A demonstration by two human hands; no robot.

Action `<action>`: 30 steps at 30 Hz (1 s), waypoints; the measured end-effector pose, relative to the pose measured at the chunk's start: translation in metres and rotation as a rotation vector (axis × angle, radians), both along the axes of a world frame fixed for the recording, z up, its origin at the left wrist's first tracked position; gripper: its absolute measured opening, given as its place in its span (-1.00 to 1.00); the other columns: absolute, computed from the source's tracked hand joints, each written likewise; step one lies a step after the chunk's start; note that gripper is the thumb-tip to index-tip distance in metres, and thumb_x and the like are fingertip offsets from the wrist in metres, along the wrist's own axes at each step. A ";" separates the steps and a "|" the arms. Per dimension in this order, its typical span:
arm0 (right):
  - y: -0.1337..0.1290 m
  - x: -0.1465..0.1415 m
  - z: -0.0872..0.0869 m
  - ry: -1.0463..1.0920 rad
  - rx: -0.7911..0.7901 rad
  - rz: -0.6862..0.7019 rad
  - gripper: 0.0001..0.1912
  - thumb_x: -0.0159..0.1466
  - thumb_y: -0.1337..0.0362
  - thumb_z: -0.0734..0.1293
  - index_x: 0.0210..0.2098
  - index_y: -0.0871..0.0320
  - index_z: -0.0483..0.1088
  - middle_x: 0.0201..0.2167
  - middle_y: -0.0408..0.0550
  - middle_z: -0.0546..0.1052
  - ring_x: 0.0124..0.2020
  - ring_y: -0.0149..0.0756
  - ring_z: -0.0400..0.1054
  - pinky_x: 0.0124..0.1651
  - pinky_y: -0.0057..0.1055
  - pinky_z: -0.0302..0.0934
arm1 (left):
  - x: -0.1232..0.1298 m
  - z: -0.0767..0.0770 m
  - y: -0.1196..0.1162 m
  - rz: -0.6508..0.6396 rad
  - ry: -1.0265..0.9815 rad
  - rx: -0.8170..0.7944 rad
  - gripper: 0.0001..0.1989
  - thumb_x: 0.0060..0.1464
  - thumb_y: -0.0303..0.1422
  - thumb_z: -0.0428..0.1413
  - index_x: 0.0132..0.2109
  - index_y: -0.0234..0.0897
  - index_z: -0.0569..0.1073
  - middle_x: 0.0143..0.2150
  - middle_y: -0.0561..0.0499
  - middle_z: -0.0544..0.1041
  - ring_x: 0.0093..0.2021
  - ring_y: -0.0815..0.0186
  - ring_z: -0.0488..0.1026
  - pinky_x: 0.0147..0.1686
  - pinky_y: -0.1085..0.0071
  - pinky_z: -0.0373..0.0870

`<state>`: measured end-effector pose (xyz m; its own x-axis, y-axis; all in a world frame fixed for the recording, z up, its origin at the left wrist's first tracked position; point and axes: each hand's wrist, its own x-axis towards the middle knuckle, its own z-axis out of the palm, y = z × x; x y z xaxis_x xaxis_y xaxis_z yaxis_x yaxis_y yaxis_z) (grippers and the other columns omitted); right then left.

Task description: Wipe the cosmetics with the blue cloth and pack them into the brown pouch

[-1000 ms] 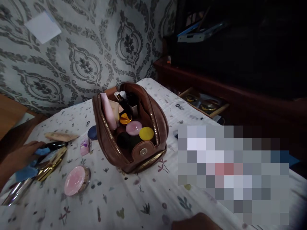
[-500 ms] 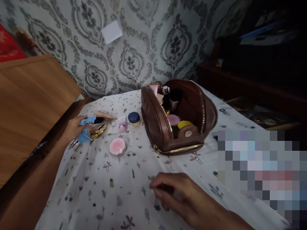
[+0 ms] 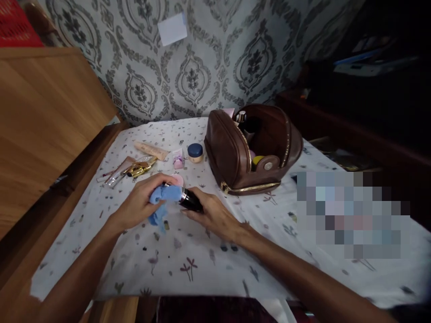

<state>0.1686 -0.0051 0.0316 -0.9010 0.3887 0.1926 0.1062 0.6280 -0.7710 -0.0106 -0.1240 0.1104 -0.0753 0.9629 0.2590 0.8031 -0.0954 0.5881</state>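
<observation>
Left of one brown bag (image 3: 224, 150), we see the left hand (image 3: 136, 204) clutching one blue cloth (image 3: 173, 194); one beige tube (image 3: 150, 150), print too small to read; one black cylinder (image 3: 192, 202), touching the cloth; one blue-lidded jar (image 3: 195, 153); before the bag, the right hand (image 3: 215, 213), gripping the cylinder.

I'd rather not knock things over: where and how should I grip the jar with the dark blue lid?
Probably around the jar, below its dark blue lid, from the near side: it stands upright, its body is round, the brown bag is close on its right and a small purple item on its left.
</observation>
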 end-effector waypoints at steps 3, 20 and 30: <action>-0.001 0.003 -0.007 -0.008 0.116 -0.108 -0.76 0.35 0.27 0.33 -0.01 0.13 0.31 -0.22 -0.02 0.58 -0.30 -0.23 0.48 -0.29 -0.40 0.23 | 0.006 -0.018 0.004 0.082 -0.068 0.065 -0.82 0.20 -0.18 0.11 -0.23 -0.18 0.46 -0.40 0.09 0.47 -0.39 0.28 0.41 -0.33 0.41 0.32; 0.009 0.012 -0.008 0.025 -0.280 0.007 -0.72 0.30 0.07 0.33 -0.13 0.11 0.29 -0.33 -0.13 0.42 -0.33 -0.32 0.29 -0.30 -0.43 0.15 | -0.002 -0.059 0.001 0.094 -0.421 0.040 -0.59 0.28 -0.04 0.06 0.01 -0.25 0.55 -0.39 0.05 0.44 -0.35 0.31 0.38 -0.26 0.42 0.38; -0.001 0.009 -0.010 -0.030 -1.118 0.313 -0.44 0.19 -0.18 0.43 -0.14 0.20 0.47 -0.39 -0.13 0.44 -0.41 -0.42 0.29 -0.35 -0.46 0.18 | 0.008 -0.065 0.001 0.248 -0.729 0.070 -0.36 0.08 0.26 0.07 -0.19 -0.26 0.59 -0.47 0.02 0.47 -0.48 0.29 0.39 -0.46 0.37 0.36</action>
<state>0.1781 -0.0059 0.0214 -0.9862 0.0876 -0.1403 0.0943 -0.3993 -0.9119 -0.0025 -0.1225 0.0451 -0.4618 0.8787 0.1212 0.2181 -0.0200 0.9757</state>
